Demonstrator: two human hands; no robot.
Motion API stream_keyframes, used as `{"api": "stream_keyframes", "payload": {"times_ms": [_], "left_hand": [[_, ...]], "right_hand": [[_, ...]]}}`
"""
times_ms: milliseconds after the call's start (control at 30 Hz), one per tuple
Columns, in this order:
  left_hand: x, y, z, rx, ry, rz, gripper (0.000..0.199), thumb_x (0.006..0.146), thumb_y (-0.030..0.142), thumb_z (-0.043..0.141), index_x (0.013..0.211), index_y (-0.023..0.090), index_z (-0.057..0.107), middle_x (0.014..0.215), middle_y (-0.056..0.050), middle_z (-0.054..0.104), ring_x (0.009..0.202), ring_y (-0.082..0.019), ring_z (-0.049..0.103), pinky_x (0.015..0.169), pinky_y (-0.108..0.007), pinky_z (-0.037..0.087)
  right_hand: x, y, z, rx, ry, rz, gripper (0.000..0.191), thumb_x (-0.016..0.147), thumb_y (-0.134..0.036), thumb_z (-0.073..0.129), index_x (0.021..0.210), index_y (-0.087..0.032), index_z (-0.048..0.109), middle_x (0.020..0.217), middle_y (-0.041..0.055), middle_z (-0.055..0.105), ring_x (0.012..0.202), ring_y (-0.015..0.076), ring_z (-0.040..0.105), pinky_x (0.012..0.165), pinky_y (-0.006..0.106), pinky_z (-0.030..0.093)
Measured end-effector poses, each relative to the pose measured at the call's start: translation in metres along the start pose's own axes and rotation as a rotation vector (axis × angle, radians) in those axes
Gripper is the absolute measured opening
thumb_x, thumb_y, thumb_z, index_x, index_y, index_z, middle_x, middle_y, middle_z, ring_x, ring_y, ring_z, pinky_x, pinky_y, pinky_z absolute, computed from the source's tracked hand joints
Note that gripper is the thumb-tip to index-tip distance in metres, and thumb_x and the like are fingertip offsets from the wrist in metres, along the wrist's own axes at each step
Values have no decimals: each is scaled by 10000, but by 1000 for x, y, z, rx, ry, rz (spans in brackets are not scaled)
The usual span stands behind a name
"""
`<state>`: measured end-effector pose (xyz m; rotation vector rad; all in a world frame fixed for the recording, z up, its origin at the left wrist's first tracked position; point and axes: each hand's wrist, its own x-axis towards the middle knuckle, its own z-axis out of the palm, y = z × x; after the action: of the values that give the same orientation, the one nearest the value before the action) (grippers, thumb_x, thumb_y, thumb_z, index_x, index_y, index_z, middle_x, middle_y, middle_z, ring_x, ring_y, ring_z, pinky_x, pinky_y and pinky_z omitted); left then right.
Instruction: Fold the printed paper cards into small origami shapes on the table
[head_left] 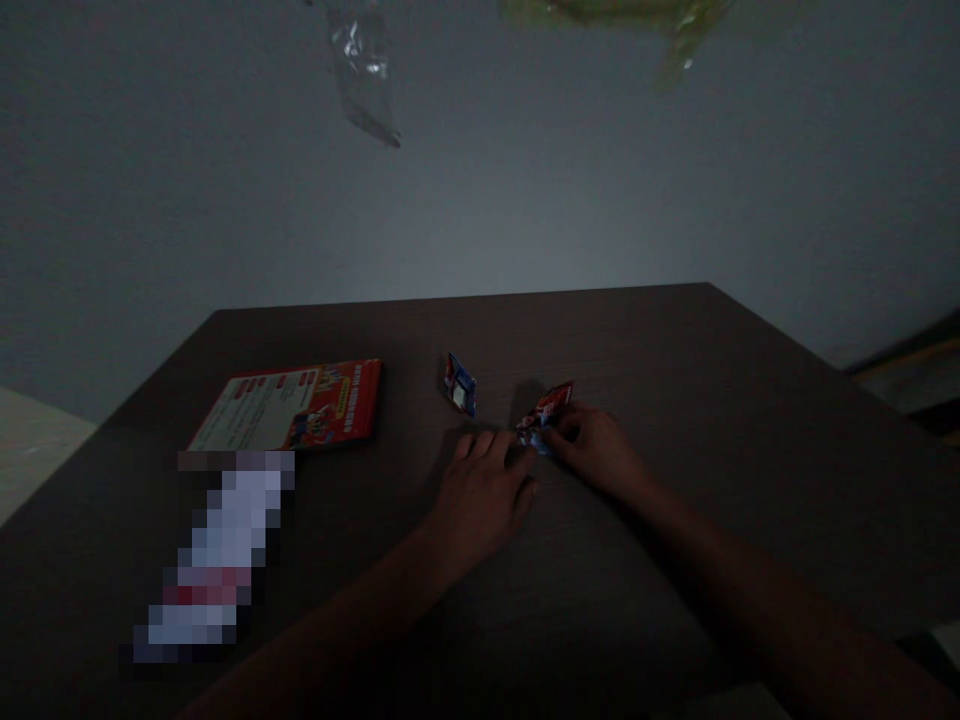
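Note:
A folded, glossy picture card [551, 403], red on its upper part with a bluish lower flap, stands creased on the table. My right hand [604, 455] pinches it at its near right edge between thumb and fingers. My left hand [484, 490] lies palm down just left of it, fingers apart. Its index finger reaches the card's lower flap; whether it presses on it I cannot tell. Beyond my left hand rests a second folded card [460, 386], blue and red, bent upright and touched by neither hand.
At the left of the dark wooden table [637, 340] lies a red book or flat box [341, 405] with a white text panel. Nearer me is a pixelated whitish item [221, 550]. A grey wall [480, 200] with clear plastic [364, 75] and yellowish tape [615, 12] rises behind.

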<state>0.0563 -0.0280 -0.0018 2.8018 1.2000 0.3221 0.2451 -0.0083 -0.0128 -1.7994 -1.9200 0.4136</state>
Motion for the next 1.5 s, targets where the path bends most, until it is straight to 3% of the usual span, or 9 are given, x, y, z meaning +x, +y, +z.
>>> {"api": "stream_keyframes", "payload": {"times_ms": [300, 533, 900, 1267, 1500], "left_hand": [[-1, 0, 2, 16, -6, 8, 345, 900, 377, 400, 1229, 316, 486, 1194, -85, 480, 1100, -274, 414, 879, -455, 331], [1, -1, -1, -6, 13, -21, 394, 875, 369, 432, 1219, 186, 486, 1133, -108, 507, 1068, -265, 432, 905, -441, 328], [0, 0, -3, -23, 21, -25, 372, 880, 354, 430, 1211, 194, 490, 1166, -98, 506, 1075, -259, 433, 898, -430, 328], [-1, -2, -2, -20, 12, -29, 393, 886, 367, 421, 1233, 190, 477, 1155, -95, 512, 1076, -258, 431, 907, -430, 323], [-1, -3, -1, -26, 21, -15, 385, 883, 366, 430, 1220, 190, 487, 1162, -95, 510, 1071, -259, 432, 896, -432, 330]], "right_hand": [[0, 2, 1, -4, 0, -37, 250, 778, -314, 585, 574, -172, 615, 759, 64, 658, 713, 173, 607, 634, 260, 417], [-2, 4, -3, -16, -26, -29, 329, 738, -445, 625, 544, -182, 589, 764, 57, 659, 702, 175, 605, 606, 259, 407], [-3, 12, -18, -83, -145, 59, 313, 628, -489, 702, 640, -183, 639, 695, 34, 637, 595, 158, 563, 509, 248, 350], [-3, 25, -31, -48, -311, 136, 285, 586, -443, 724, 633, -178, 631, 610, 2, 632, 545, 147, 544, 455, 230, 308], [-3, 38, -37, 97, -333, 127, 292, 531, -369, 765, 710, -171, 646, 680, -1, 662, 606, 161, 581, 516, 240, 384]]}}
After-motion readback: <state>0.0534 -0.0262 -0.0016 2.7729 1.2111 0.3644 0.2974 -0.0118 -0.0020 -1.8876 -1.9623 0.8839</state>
